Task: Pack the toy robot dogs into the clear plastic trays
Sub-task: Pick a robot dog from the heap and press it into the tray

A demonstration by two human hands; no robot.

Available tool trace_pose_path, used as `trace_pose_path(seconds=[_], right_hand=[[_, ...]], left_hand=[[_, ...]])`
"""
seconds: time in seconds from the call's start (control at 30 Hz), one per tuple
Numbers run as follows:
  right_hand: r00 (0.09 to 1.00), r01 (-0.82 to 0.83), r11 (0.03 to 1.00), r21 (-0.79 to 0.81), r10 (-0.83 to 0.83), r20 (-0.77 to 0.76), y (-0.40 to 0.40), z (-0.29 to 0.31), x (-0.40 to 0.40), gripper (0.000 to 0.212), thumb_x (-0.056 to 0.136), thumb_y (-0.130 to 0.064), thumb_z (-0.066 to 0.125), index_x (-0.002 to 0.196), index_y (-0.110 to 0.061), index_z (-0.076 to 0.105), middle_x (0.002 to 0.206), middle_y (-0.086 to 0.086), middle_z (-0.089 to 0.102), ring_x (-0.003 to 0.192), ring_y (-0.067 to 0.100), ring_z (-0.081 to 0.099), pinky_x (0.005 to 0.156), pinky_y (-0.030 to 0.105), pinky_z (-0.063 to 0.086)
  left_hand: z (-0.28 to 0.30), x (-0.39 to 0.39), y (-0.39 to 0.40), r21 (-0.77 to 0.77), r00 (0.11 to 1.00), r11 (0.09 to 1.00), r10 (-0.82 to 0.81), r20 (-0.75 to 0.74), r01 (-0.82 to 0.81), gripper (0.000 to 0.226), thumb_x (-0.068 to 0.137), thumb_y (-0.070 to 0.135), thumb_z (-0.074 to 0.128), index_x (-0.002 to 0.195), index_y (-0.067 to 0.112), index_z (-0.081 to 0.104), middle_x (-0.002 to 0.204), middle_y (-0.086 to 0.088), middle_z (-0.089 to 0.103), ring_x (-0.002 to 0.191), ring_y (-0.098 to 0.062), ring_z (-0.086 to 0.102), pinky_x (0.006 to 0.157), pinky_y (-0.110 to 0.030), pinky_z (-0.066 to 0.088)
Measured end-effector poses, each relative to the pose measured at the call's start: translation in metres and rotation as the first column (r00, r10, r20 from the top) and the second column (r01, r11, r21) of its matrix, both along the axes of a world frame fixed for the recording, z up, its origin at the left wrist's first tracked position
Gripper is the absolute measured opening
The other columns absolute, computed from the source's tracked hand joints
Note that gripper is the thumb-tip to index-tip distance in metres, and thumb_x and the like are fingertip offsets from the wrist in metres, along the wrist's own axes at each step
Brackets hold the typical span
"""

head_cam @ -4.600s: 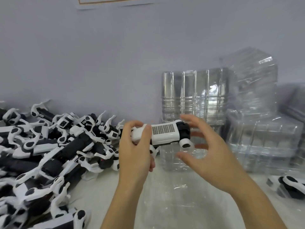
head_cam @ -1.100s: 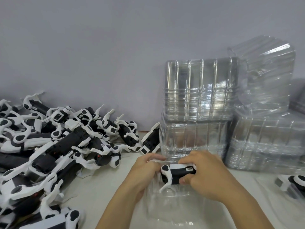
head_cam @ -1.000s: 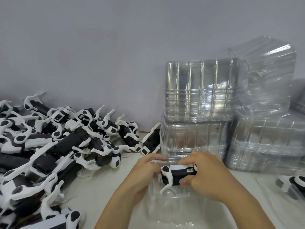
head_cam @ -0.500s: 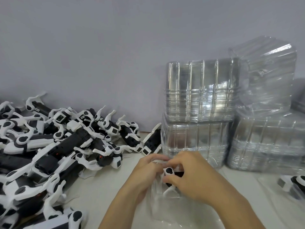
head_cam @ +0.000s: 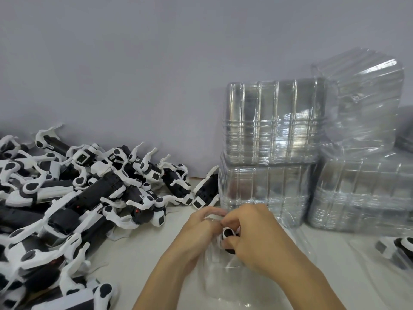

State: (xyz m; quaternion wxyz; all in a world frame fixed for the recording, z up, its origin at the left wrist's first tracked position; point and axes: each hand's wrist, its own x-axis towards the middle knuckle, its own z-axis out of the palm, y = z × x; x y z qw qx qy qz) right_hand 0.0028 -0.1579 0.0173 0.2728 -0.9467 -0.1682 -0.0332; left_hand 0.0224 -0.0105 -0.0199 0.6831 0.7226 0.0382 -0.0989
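We see one toy robot dog (head_cam: 228, 234) gripped between our left hand (head_cam: 197, 229) and right hand (head_cam: 254, 238), over one clear tray (head_cam: 225, 285)

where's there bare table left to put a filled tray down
Bare patches: the strip of table between the pile of toy dogs and the left hand, and a patch near the right edge, in front of the stacked clear trays. Crowded: the whole left side under the pile, the back right with stacks, and the middle, where both hands work a dog into a tray.
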Motion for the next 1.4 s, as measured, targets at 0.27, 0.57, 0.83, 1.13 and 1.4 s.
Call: trace_pose_path(seconds=[0.27,0.57,0.83,1.13,1.4], right_hand=[[0.999,-0.005,0.994,0.11,0.01,-0.045,-0.004,0.002,0.001,0.018,0.075,-0.015,0.082,0.088,-0.025,0.074,0.074,0.0,0.07,0.067,0.01,0.064,0.07,0.034,0.058],[0.985,0.158,0.982,0.1,-0.149,-0.091,-0.078,0.015,0.009,0.027,0.08,-0.04,0.082,0.105,-0.038,0.073,0.107,-0.025,0.056,0.101,-0.003,0.055,0.078,0.015,0.038],[0.984,0.136,0.984,0.115,-0.121,-0.131,-0.089,0.012,0.01,0.01,0.079,-0.039,0.083,0.073,-0.045,0.077,0.084,-0.039,0.063,0.087,-0.017,0.054,0.064,0.009,0.033],[0.928,0.373,0.911,0.177,-0.369,-0.06,-0.072,-0.003,0.016,0.012,0.075,-0.027,0.087,0.071,-0.034,0.078,0.073,-0.018,0.07,0.074,0.002,0.064,0.068,0.023,0.051],[0.919,0.393,0.899,0.194,-0.376,-0.122,-0.072,0.001,0.014,0.012,0.072,-0.028,0.09,0.072,-0.031,0.078,0.074,-0.014,0.072,0.074,0.005,0.067,0.078,0.032,0.058]], left_hand=[[0.002,-0.003,0.008,-0.072,0.997,0.994,-0.077,0.0,0.077,0.064,0.052,0.019,0.087,0.112,0.017,0.066,0.116,-0.021,0.07,0.1,-0.033,0.069,0.103,-0.051,0.048],[0.0,0.0,0.008,-0.058,0.998,0.996,-0.065,-0.017,0.063,0.058,0.055,0.018,0.086,0.11,0.018,0.069,0.109,-0.01,0.075,0.099,-0.022,0.069,0.103,-0.037,0.045],[0.002,-0.001,0.007,-0.079,0.997,0.994,-0.08,-0.009,0.079,0.058,0.057,0.019,0.085,0.113,0.021,0.069,0.108,-0.008,0.076,0.098,-0.02,0.07,0.096,-0.033,0.045],[0.003,-0.001,0.004,-0.08,0.998,0.996,-0.049,-0.032,0.047,0.044,0.073,0.014,0.085,0.113,0.022,0.068,0.095,-0.002,0.077,0.074,-0.007,0.067,0.076,-0.027,0.041],[0.0,0.0,0.004,-0.043,1.0,0.999,-0.024,-0.006,0.024,0.045,0.062,0.025,0.091,0.103,0.025,0.073,0.1,-0.007,0.077,0.094,-0.019,0.067,0.087,-0.031,0.043]])
